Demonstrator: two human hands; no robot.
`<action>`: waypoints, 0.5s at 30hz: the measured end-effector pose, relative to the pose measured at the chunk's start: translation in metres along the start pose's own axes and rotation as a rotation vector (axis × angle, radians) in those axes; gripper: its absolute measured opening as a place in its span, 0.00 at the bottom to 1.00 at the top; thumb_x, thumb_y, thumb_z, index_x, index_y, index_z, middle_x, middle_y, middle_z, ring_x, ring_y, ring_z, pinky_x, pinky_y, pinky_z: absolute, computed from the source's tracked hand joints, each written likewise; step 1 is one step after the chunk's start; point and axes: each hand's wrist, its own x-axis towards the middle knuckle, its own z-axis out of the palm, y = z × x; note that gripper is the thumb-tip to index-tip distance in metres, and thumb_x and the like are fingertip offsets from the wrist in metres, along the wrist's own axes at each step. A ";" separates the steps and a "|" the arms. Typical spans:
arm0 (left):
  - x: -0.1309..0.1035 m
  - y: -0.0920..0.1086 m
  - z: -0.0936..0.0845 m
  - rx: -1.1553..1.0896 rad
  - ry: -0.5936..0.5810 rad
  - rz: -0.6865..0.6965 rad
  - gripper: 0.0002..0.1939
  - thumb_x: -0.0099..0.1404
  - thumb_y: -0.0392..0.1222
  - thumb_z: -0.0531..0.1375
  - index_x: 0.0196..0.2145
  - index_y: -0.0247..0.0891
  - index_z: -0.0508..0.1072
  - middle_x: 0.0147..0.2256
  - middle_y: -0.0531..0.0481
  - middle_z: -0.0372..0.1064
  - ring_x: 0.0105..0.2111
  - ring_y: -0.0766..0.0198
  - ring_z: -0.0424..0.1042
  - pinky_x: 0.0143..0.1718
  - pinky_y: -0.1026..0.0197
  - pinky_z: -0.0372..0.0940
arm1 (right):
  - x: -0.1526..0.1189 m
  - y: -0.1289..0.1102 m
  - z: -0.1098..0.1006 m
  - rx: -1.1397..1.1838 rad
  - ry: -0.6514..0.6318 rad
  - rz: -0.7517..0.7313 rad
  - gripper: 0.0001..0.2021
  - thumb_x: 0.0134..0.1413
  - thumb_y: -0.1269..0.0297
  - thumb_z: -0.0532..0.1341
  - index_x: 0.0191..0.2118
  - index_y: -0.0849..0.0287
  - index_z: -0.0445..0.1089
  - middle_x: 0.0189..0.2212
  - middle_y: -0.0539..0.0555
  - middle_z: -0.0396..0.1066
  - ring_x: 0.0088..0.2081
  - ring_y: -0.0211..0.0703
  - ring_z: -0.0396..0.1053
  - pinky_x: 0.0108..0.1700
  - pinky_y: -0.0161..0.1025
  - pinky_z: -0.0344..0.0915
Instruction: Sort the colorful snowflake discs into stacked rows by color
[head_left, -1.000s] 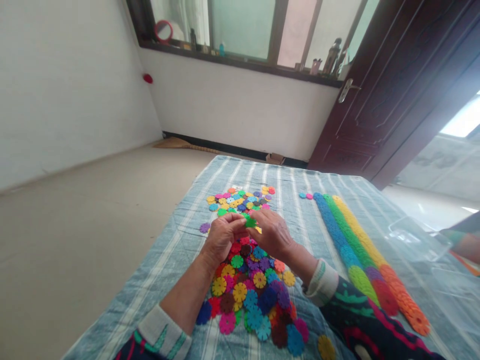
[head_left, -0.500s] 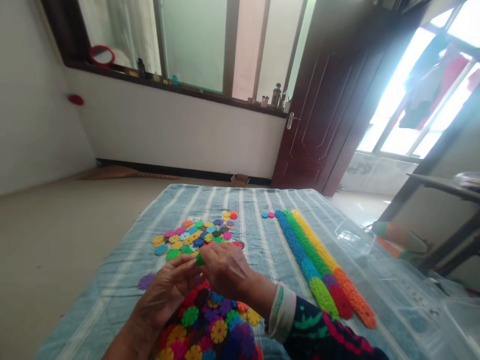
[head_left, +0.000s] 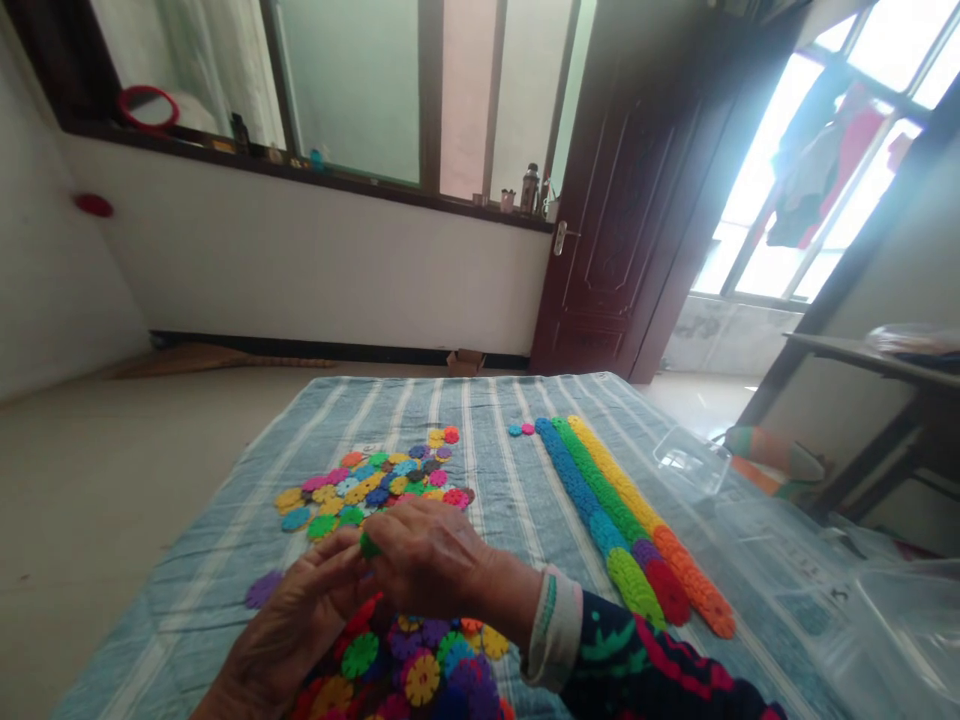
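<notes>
My left hand (head_left: 300,605) and my right hand (head_left: 431,555) meet over the near part of the cloth, fingertips together. Between them a green disc (head_left: 369,545) shows in part; both hands grip it, and the rest of it is hidden by fingers. Beneath the hands lies a heap of notched plastic flower discs (head_left: 422,680) in many colours. Past the fingers, a looser spread of the same discs (head_left: 360,487) covers the cloth. A single purple disc (head_left: 262,590) lies beside my left hand.
To the right lie three long rows of overlapping discs: blue (head_left: 574,480), green (head_left: 604,490) and yellow (head_left: 615,475), with other colours at their near ends. Clear plastic boxes (head_left: 694,460) stand along the right edge of the striped cloth (head_left: 480,400). A dark red door (head_left: 600,250) is behind.
The view has shifted slightly, so the scene sits a little further left. Both hands keep their pinch on the green disc, with barely any change in pose.
</notes>
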 end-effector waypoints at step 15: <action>0.009 0.000 -0.003 0.055 0.030 0.080 0.14 0.36 0.33 0.75 0.23 0.32 0.77 0.25 0.49 0.73 0.27 0.63 0.71 0.28 0.63 0.74 | -0.003 0.004 0.000 0.037 -0.027 0.011 0.03 0.60 0.64 0.55 0.37 0.57 0.61 0.33 0.51 0.73 0.34 0.42 0.69 0.33 0.35 0.62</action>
